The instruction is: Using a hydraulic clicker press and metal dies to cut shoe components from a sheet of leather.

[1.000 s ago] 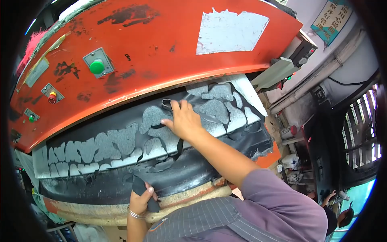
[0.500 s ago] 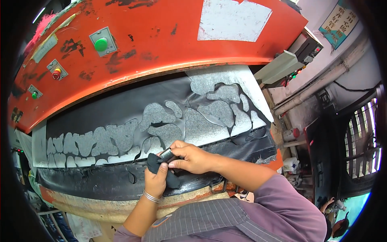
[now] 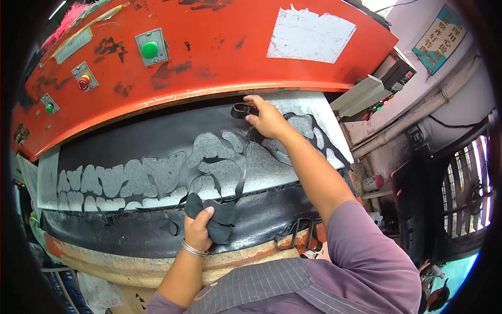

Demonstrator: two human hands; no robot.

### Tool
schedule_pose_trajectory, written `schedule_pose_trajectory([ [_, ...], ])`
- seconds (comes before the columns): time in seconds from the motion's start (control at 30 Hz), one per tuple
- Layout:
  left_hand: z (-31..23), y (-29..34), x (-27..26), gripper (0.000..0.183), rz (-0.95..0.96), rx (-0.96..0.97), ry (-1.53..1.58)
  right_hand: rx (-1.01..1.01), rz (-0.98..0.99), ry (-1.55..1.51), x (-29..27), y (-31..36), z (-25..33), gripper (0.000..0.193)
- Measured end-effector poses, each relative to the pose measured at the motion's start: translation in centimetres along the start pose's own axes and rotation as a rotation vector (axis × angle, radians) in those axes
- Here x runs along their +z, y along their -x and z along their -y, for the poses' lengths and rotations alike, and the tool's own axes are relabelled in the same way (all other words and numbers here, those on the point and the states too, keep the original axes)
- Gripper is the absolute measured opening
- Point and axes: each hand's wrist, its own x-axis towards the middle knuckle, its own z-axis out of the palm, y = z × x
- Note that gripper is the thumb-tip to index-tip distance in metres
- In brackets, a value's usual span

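Observation:
My left hand [image 3: 198, 228] is closed around several black cut pieces of leather-like sheet [image 3: 222, 213], fanned out above the near edge of the machine bed. My right hand [image 3: 266, 119] reaches far across the bed and grips a small dark metal cutting die [image 3: 240, 110], shaped like a closed loop. The die is at the uncut part of a large black sheet [image 3: 151, 128], close under the orange press beam. Whether it touches the sheet I cannot tell. Many shaped holes in the sheet show the grey cutting board [image 3: 264, 165] beneath.
The orange press beam [image 3: 219, 68] spans the far side, with a green button [image 3: 149, 49] and a red stop button [image 3: 83, 82]. More metal dies [image 3: 300, 234] lie at the near edge. A control box [image 3: 389, 78] stands right; a person is partly visible at far lower right.
My right hand has moved from beside my left hand to the far side of the sheet, carrying the die. My left hand keeps the cut pieces, now spread more openly.

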Motion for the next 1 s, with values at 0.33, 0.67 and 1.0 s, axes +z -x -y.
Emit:
schedule_pose_trajectory([
  [0.33,-0.4,-1.9,-1.4,0.018,0.094,-0.101,0.162,0.325,-0.323,-0.309,-4.6,3.8,-6.4,0.052],
  [0.67,0.0,0.2,-2.2,0.023,0.054,-0.163,0.366,-0.622,-0.356,-0.056,-9.2,1.5,12.2,0.031],
  [1.0,-1.1,18.4,-10.5,0.027,-0.36,0.582,0.598,-0.804,-0.403,0.43,-22.9,-23.6,18.9,0.04],
])
